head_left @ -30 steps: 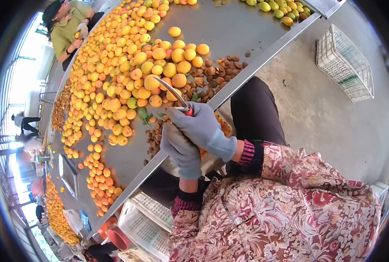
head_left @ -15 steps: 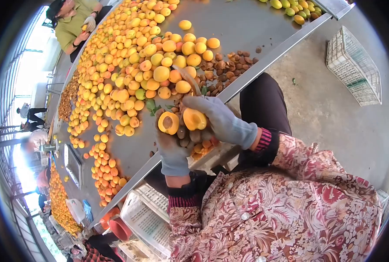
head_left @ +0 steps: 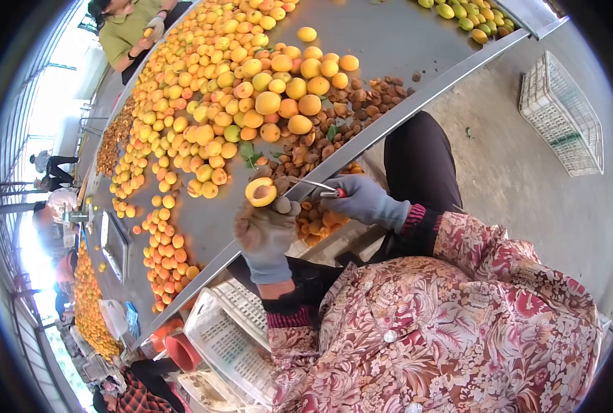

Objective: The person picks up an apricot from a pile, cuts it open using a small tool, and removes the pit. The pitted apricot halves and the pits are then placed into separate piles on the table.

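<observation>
My gloved left hand (head_left: 265,237) is closed around an apricot half (head_left: 260,192), held near the table edge with its cut face turned up. My right hand (head_left: 365,201), gloved too, grips a small red-handled knife (head_left: 333,193). Its blade points left toward the apricot half. Below and between the hands sits a heap of cut apricot halves (head_left: 315,226), partly hidden by my left hand. Just beyond, brown apricot pits (head_left: 341,127) are piled along the metal table's rim (head_left: 351,148).
Whole apricots (head_left: 203,103) cover much of the table, with greener fruit (head_left: 473,17) at the far right. White plastic crates stand on the floor at right (head_left: 560,113) and beside me at left (head_left: 227,337), near a red bucket (head_left: 182,351). Across the table sits another person (head_left: 124,41).
The other apricot half has left my right hand, which has drawn right and back. The knife blade has swung down and now points left. My left hand still holds its half.
</observation>
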`<state>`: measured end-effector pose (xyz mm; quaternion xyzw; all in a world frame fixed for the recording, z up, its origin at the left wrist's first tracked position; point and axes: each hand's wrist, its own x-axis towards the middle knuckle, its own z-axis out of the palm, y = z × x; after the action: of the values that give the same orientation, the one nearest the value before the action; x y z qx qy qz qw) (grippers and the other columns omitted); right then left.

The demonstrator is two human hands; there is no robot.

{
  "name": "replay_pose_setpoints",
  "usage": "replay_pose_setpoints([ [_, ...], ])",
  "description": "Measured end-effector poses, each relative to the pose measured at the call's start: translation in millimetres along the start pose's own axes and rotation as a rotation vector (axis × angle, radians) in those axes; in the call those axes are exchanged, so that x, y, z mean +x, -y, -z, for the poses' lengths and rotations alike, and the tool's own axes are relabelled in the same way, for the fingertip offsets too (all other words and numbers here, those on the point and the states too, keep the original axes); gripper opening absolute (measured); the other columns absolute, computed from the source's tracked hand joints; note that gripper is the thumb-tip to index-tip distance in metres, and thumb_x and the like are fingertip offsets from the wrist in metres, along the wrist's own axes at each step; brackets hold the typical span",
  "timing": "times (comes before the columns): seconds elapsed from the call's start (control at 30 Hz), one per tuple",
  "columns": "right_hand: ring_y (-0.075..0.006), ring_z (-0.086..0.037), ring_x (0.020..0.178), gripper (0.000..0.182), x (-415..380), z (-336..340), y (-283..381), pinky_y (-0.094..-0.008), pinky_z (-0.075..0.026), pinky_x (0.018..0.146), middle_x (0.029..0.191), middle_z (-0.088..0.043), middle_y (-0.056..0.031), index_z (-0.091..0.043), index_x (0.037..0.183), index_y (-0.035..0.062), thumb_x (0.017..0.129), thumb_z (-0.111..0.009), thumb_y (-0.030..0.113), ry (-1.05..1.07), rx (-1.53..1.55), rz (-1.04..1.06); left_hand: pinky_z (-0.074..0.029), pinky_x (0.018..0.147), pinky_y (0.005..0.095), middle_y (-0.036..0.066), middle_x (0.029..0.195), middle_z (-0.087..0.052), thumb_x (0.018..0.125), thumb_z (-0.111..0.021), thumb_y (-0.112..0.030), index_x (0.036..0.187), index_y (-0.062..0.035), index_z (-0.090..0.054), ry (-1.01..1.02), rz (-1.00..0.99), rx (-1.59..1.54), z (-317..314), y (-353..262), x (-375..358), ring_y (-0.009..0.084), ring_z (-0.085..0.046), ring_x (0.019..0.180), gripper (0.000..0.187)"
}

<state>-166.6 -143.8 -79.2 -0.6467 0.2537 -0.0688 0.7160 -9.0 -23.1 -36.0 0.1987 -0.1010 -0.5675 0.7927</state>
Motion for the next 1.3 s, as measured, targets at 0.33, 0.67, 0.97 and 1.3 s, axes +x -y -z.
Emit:
replay_pose_setpoints([
  [0.33, -0.0073, -0.051, 0.045, 0.038, -15, 31, 112, -0.0188, -0.041, 0.043, 0.061, -0.056, -0.0031, -0.053, 0.119, 0.0008, 0.096, -0.044, 0.029, -0.129, 0.644, 0.499, -0.043, 0.066, 0.0348, 0.021, 0.107, -0.058, 0.09, -0.045, -0.032, 0.137, -0.0056, -0.035, 0.105, 0.004, 0.059, -26, 23, 10, 0.0181, -0.053, 0.067, 0.055],
  [0.67, -0.0057, -0.041, 0.039, 0.031, 7, 21, 138, -0.0204, -0.035, 0.04, 0.049, -0.044, 0.0007, -0.057, 0.112, -0.0009, 0.094, -0.043, 0.021, -0.274, 0.629, 0.589, -0.034, 0.044, 0.0257, 0.009, 0.072, -0.06, 0.091, -0.042, -0.046, 0.099, -0.0064, -0.055, -0.397, 0.173, 0.082, -58, 45, 17, 0.013, -0.041, 0.044, 0.042],
  [0.97, -0.0043, -0.046, 0.041, 0.02, 9, 10, 138, -0.02, -0.036, 0.037, 0.056, -0.052, 0.0015, -0.062, 0.102, 0.0028, 0.088, -0.054, 0.014, -0.293, 0.772, 0.471, -0.039, 0.042, 0.0246, 0.004, 0.072, -0.055, 0.095, -0.039, -0.034, 0.098, -0.0084, -0.049, -0.457, -0.209, 1.026, -73, 69, 23, 0.0141, -0.049, 0.046, 0.028],
  [1.3, -0.006, -0.047, 0.043, 0.024, 53, 20, 113, -0.0195, -0.037, 0.039, 0.058, -0.05, 0.0019, -0.063, 0.104, 0.0036, 0.085, -0.052, 0.014, -0.384, 1.028, 0.471, -0.043, 0.058, 0.0331, 0.013, 0.087, -0.056, 0.084, -0.04, -0.007, 0.109, 0.0009, -0.044, -0.234, -0.49, 1.754, -11, 45, 48, 0.0234, -0.059, 0.066, 0.026],
])
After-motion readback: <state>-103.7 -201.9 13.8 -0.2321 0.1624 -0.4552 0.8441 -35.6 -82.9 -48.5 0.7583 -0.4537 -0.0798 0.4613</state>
